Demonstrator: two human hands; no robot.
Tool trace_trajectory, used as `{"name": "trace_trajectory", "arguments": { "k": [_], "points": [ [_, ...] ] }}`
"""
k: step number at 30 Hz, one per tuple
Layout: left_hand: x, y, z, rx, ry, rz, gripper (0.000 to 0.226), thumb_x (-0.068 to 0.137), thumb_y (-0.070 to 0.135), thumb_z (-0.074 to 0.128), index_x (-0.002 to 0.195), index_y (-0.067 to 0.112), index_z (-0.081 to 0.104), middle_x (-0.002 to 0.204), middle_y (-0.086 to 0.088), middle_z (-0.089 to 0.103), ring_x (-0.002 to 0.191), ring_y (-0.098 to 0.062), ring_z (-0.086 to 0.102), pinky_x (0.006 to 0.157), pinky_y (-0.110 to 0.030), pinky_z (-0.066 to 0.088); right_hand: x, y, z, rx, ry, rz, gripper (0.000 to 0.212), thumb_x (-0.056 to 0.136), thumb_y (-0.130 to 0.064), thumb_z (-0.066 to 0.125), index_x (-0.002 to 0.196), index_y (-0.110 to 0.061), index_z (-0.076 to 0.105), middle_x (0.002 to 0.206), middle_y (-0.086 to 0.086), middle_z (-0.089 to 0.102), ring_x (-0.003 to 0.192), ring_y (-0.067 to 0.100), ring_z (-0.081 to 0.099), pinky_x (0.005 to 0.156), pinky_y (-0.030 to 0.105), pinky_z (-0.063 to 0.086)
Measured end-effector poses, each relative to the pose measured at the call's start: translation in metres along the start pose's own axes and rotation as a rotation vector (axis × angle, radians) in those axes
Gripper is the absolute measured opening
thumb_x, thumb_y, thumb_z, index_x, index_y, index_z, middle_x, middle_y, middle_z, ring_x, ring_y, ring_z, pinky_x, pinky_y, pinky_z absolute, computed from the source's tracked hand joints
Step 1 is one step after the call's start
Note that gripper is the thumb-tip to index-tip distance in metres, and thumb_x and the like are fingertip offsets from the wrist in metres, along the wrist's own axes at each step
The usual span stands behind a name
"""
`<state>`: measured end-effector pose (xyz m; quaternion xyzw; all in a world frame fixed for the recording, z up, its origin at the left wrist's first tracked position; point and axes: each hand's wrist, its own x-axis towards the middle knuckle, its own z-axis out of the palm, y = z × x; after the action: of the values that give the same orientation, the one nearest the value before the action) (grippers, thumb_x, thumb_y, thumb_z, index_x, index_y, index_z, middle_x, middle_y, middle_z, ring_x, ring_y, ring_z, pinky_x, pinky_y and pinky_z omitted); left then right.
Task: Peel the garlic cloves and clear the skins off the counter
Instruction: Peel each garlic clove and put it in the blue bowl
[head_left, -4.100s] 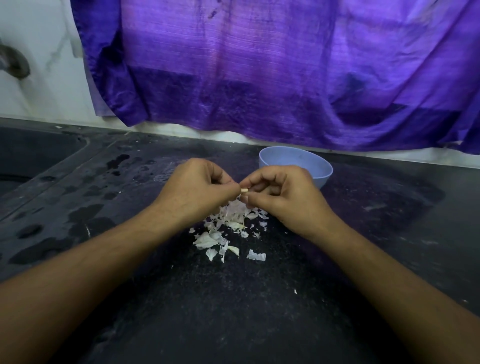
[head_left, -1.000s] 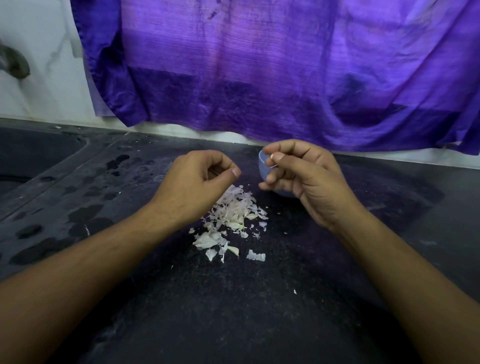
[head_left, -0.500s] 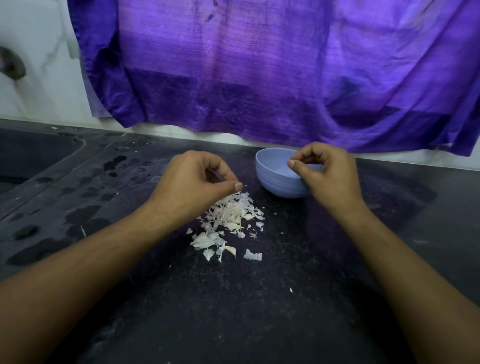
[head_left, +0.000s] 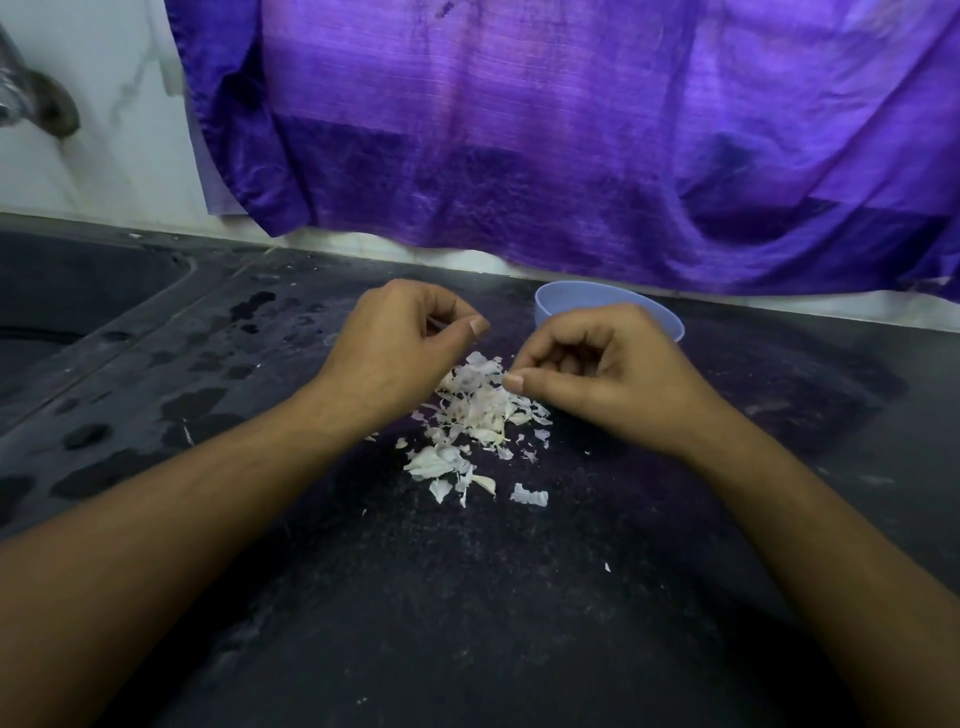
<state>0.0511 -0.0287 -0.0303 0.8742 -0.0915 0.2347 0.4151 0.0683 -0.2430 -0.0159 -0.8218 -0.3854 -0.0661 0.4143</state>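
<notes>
A pile of pale garlic skins (head_left: 478, 415) lies on the dark counter (head_left: 467, 597), with a few loose flakes nearer me. My left hand (head_left: 400, 353) hovers at the pile's far left with curled fingers, and a thin pale sliver of skin shows between them. My right hand (head_left: 602, 379) sits at the pile's right edge. Its fingers are curled and its thumb tip touches the skins, with nothing visible in its grip. Just behind my right hand stands a light blue bowl (head_left: 561, 301). Its inside is hidden, and I see no whole clove.
A purple cloth (head_left: 571, 130) hangs on the wall behind the counter. A dark sink (head_left: 78, 291) lies at the far left under a tap (head_left: 36, 98). Wet patches (head_left: 197, 405) mark the counter left of my left arm.
My right hand carried the peeled clove to the blue bowl, then came back empty to the right edge of the skin pile. My left hand stayed curled above the pile.
</notes>
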Motion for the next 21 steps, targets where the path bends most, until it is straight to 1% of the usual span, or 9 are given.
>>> {"name": "trace_trajectory", "arguments": {
  "k": [1, 3, 4, 6, 7, 10, 17, 19, 21],
  "points": [
    [0.0, -0.001, 0.0, 0.006, 0.001, 0.005, 0.012, 0.095, 0.029, 0.074, 0.088, 0.022, 0.08, 0.053, 0.028, 0.061, 0.053, 0.012, 0.057, 0.051, -0.003, 0.036, 0.0, -0.002, 0.001, 0.047, -0.062, 0.018, 0.009, 0.085, -0.017, 0.085, 0.084, -0.01, 0.078, 0.065, 0.002, 0.07, 0.057, 0.01, 0.053, 0.052, 0.031, 0.042],
    [0.0, -0.002, 0.0, 0.02, 0.003, 0.012, 0.008, 0.09, 0.03, 0.078, 0.085, 0.024, 0.08, 0.058, 0.022, 0.065, 0.056, 0.011, 0.059, 0.053, -0.004, 0.037, -0.002, -0.004, 0.006, 0.143, -0.241, 0.101, 0.009, 0.084, -0.009, 0.084, 0.087, -0.003, 0.077, 0.061, -0.007, 0.068, 0.053, -0.002, 0.051, 0.051, 0.015, 0.039],
    [0.0, -0.002, 0.0, 0.024, -0.001, 0.012, 0.008, 0.088, 0.031, 0.08, 0.083, 0.025, 0.08, 0.059, 0.02, 0.066, 0.056, 0.01, 0.06, 0.053, -0.004, 0.037, -0.003, -0.005, 0.009, 0.156, -0.342, 0.145, 0.011, 0.084, -0.007, 0.083, 0.089, 0.0, 0.077, 0.062, -0.009, 0.068, 0.051, -0.002, 0.052, 0.051, 0.011, 0.039],
    [0.0, -0.003, 0.001, 0.028, -0.007, 0.013, 0.013, 0.085, 0.036, 0.083, 0.079, 0.026, 0.078, 0.059, 0.02, 0.067, 0.056, 0.01, 0.059, 0.052, -0.005, 0.037, -0.005, -0.006, 0.017, 0.13, -0.495, 0.198, 0.017, 0.083, -0.008, 0.084, 0.094, 0.0, 0.075, 0.066, -0.005, 0.069, 0.052, -0.001, 0.055, 0.052, 0.011, 0.041],
    [0.001, -0.004, 0.001, 0.027, -0.006, 0.015, 0.015, 0.084, 0.038, 0.083, 0.078, 0.026, 0.078, 0.06, 0.023, 0.067, 0.056, 0.01, 0.059, 0.052, -0.005, 0.036, -0.006, -0.005, 0.02, 0.107, -0.528, 0.21, 0.019, 0.082, -0.009, 0.085, 0.096, -0.001, 0.075, 0.067, -0.001, 0.069, 0.053, 0.001, 0.057, 0.053, 0.012, 0.042],
    [0.0, -0.003, 0.002, 0.02, -0.002, 0.021, 0.017, 0.086, 0.042, 0.08, 0.079, 0.027, 0.077, 0.061, 0.03, 0.065, 0.057, 0.011, 0.059, 0.053, -0.005, 0.037, -0.005, -0.005, 0.02, 0.047, -0.534, 0.22, 0.02, 0.081, -0.013, 0.087, 0.096, -0.007, 0.075, 0.069, -0.001, 0.068, 0.053, 0.001, 0.056, 0.054, 0.013, 0.042],
    [0.001, -0.005, 0.004, 0.027, -0.01, 0.026, 0.019, 0.088, 0.044, 0.077, 0.08, 0.027, 0.077, 0.061, 0.027, 0.066, 0.056, 0.009, 0.059, 0.054, -0.008, 0.036, -0.004, -0.004, 0.021, 0.063, -0.542, 0.223, 0.01, 0.086, -0.011, 0.083, 0.093, -0.013, 0.076, 0.07, -0.006, 0.067, 0.055, 0.0, 0.053, 0.054, 0.015, 0.042],
    [0.0, -0.005, 0.004, 0.014, -0.016, 0.029, 0.017, 0.088, 0.042, 0.078, 0.08, 0.026, 0.077, 0.061, 0.022, 0.067, 0.055, 0.009, 0.059, 0.054, -0.008, 0.036, -0.005, -0.006, 0.021, 0.103, -0.511, 0.228, 0.008, 0.088, -0.007, 0.08, 0.093, -0.009, 0.074, 0.072, 0.0, 0.068, 0.056, 0.004, 0.054, 0.054, 0.017, 0.044],
    [0.0, -0.004, 0.004, -0.02, -0.032, 0.032, 0.016, 0.089, 0.04, 0.078, 0.081, 0.025, 0.077, 0.065, 0.018, 0.069, 0.057, 0.007, 0.059, 0.057, -0.012, 0.04, -0.005, -0.008, 0.02, 0.159, -0.402, 0.231, 0.008, 0.089, -0.004, 0.077, 0.094, -0.006, 0.072, 0.074, 0.012, 0.068, 0.057, 0.009, 0.056, 0.052, 0.02, 0.046]
  ]
}}
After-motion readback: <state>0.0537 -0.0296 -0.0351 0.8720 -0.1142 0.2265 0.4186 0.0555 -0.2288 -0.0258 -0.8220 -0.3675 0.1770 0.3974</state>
